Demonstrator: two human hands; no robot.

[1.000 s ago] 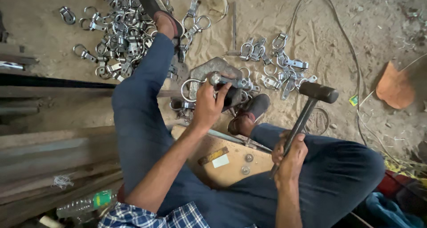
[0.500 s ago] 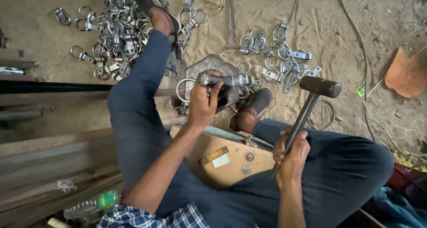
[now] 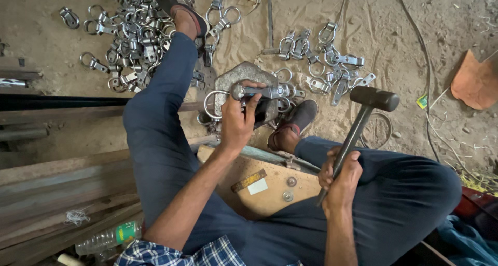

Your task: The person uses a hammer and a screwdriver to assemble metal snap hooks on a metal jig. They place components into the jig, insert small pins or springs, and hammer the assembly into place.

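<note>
I sit on a low wooden seat [image 3: 270, 188] with my legs spread over sandy ground. My left hand [image 3: 237, 121] grips a metal swivel ring fitting [image 3: 244, 93] and holds it on a grey metal block [image 3: 244, 74] between my feet. My right hand [image 3: 341, 179] is closed around the handle of a hammer [image 3: 363, 115], whose dark head is raised to the right of the block, clear of the fitting.
A large heap of metal ring fittings [image 3: 129, 37] lies at the upper left and a smaller heap [image 3: 321, 58] past the block. Wooden planks [image 3: 57, 183] and a plastic bottle [image 3: 106, 238] lie at left. A cable [image 3: 430, 89] and an orange shard [image 3: 474, 82] are at right.
The hammer stays raised in my right hand, about level with where it was. My left hand keeps the fitting on the block; the view has drifted slightly.
</note>
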